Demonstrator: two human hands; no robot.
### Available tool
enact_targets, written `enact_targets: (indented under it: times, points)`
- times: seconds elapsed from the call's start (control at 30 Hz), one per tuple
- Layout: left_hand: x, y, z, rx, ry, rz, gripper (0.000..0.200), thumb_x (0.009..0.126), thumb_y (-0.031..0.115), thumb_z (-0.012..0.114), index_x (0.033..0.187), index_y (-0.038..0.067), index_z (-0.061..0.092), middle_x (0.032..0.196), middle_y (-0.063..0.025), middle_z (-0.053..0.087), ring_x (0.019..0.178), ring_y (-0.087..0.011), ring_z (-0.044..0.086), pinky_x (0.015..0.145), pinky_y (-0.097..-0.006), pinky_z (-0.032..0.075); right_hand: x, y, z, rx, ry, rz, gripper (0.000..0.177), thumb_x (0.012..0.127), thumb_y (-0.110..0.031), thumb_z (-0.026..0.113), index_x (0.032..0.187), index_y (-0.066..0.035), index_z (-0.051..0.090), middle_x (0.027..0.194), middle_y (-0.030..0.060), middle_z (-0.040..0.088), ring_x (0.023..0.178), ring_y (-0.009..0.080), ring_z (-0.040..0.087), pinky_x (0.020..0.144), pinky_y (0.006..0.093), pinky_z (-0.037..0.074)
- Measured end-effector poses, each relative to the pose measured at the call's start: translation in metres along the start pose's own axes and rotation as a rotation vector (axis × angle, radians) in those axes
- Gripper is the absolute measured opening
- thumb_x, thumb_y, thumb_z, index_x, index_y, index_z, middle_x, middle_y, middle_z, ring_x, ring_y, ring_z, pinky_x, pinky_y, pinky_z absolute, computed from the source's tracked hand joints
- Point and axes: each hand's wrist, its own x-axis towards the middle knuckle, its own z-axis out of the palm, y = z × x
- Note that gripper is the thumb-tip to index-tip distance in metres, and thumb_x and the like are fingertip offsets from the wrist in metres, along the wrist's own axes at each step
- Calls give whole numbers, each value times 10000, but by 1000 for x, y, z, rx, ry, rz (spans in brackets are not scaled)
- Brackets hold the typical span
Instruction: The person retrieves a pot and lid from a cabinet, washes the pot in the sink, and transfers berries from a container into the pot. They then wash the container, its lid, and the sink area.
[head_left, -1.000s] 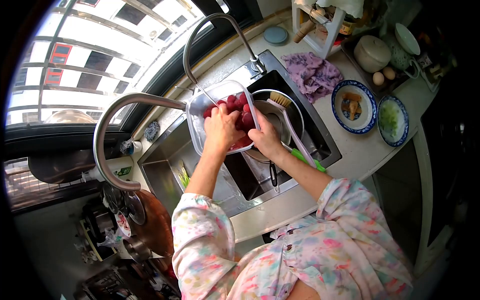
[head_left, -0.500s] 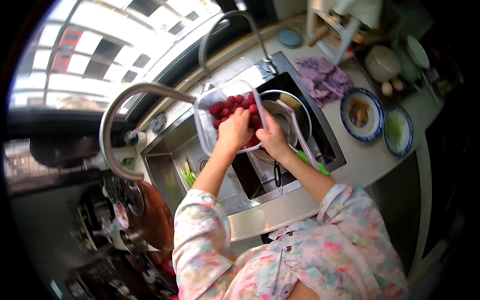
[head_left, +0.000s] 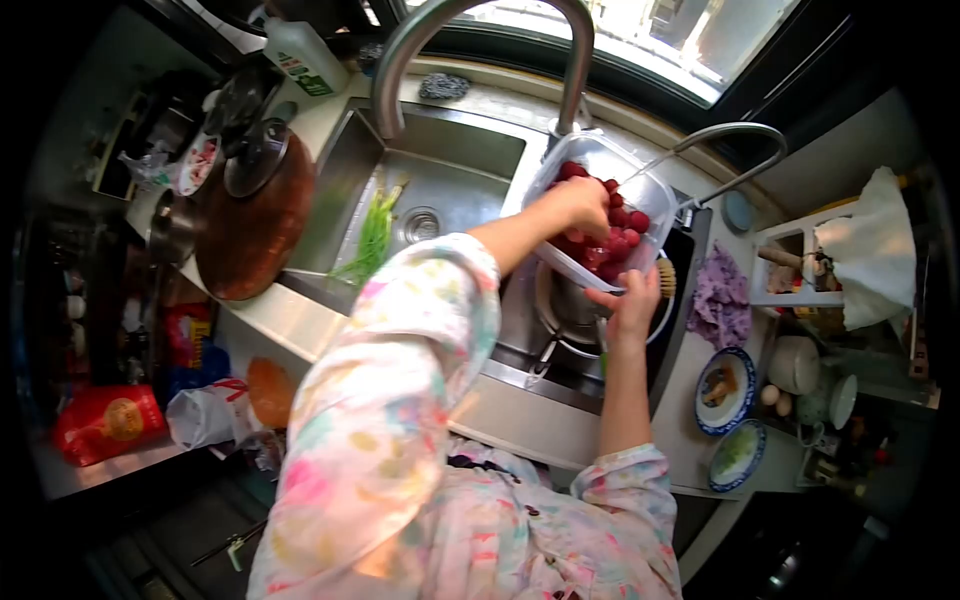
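A clear plastic container (head_left: 655, 190) of round, dark red fruit (head_left: 622, 240) is tilted above the right sink basin, its kind too blurred to name. My left hand (head_left: 580, 205) reaches over the near rim into the fruit, fingers curled and mostly hidden. At the lower right corner, my right hand (head_left: 632, 308) grips the container's rim. Water from the thin curved faucet (head_left: 745, 130) runs into the container. Below it, a metal pot (head_left: 560, 310) and a brush (head_left: 667, 278) show in the basin.
Green scallions (head_left: 372, 240) lie in the left basin (head_left: 465, 165), under a thick faucet (head_left: 400, 60). A purple cloth (head_left: 720, 300) and two blue-rimmed dishes (head_left: 745, 385) are on the right counter. A brown round board (head_left: 260, 220) leans at left.
The view has swung left, showing more of the left basin and counter. My left hand stays among the fruit, and my right hand keeps its grip on the container.
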Motion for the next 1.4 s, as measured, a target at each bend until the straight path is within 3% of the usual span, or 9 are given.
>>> enact_targets:
  times: [0.17, 0.3, 0.37, 0.63, 0.83, 1.1, 1.2, 1.33, 1.4]
  points:
    - [21, -18, -5, -7, 319, 69, 214, 646, 208, 666, 785, 46, 678, 680, -102, 652, 650, -191, 643, 623, -311, 520, 5, 5, -5, 27, 24, -21, 451, 716, -48, 417, 1165, -27, 455, 1018, 86, 550, 774, 158, 600, 409, 250, 538]
    - [-5, 18, 20, 664, 78, 185, 312, 620, 331, 694, 899, 191, 700, 1106, -86, 512, 936, -286, 546, 884, -411, 425, 3, -4, -3, -6, 26, -6, 478, 709, -59, 402, 1183, -34, 457, 936, 46, 499, 752, 133, 534, 475, 297, 569]
    - [3, 17, 32, 873, 38, 235, 347, 618, 343, 695, 906, 150, 695, 1055, -105, 554, 905, -285, 579, 827, -396, 465, 4, -5, -4, 7, 8, 1, 479, 706, -57, 392, 1179, -24, 459, 946, 61, 518, 747, 145, 557, 476, 296, 570]
    - [32, -10, 1, -30, 151, -69, 250, 639, 316, 696, 736, 86, 671, 804, -144, 661, 779, -267, 646, 701, -364, 509, 4, -8, -3, 0, 19, 10, 487, 699, -73, 391, 1178, -9, 448, 973, 79, 531, 755, 152, 572, 480, 280, 567]
    - [15, 10, 40, 614, 208, 307, 294, 635, 228, 676, 870, 65, 606, 880, -178, 635, 833, -328, 619, 711, -435, 498, 8, 1, -7, -36, 21, -18, 509, 693, -71, 395, 1196, -12, 440, 954, 72, 523, 726, 138, 554, 483, 269, 561]
    - [31, -15, 25, 218, 495, 17, 172, 658, 138, 661, 821, 85, 637, 844, -143, 652, 824, -292, 632, 735, -394, 500, 9, 2, -8, -76, 1, -93, 506, 696, -63, 381, 1195, -7, 443, 1001, 94, 534, 738, 148, 571, 472, 257, 549]
    - [44, -21, 31, -429, 105, -139, 169, 607, 66, 673, 773, 73, 642, 789, -127, 653, 778, -259, 638, 721, -365, 502, 10, 3, -11, -56, 4, -47, 502, 701, -65, 376, 1195, -8, 442, 1018, 102, 541, 743, 152, 583, 474, 254, 547]
    - [28, 5, 21, -12, -2, -17, 83, 608, 20, 626, 680, 58, 645, 742, -119, 648, 736, -264, 642, 680, -355, 504, 12, 1, -13, -41, -12, -30, 504, 705, -68, 376, 1202, -6, 435, 1008, 99, 549, 746, 153, 589, 476, 256, 550]
    - [26, 4, 27, 201, 192, 131, 58, 651, 41, 595, 678, 62, 642, 735, -126, 645, 752, -269, 644, 673, -370, 502, 12, 2, -12, -46, 0, -35, 508, 707, -70, 378, 1208, -6, 429, 1007, 98, 552, 750, 153, 591, 476, 257, 552]
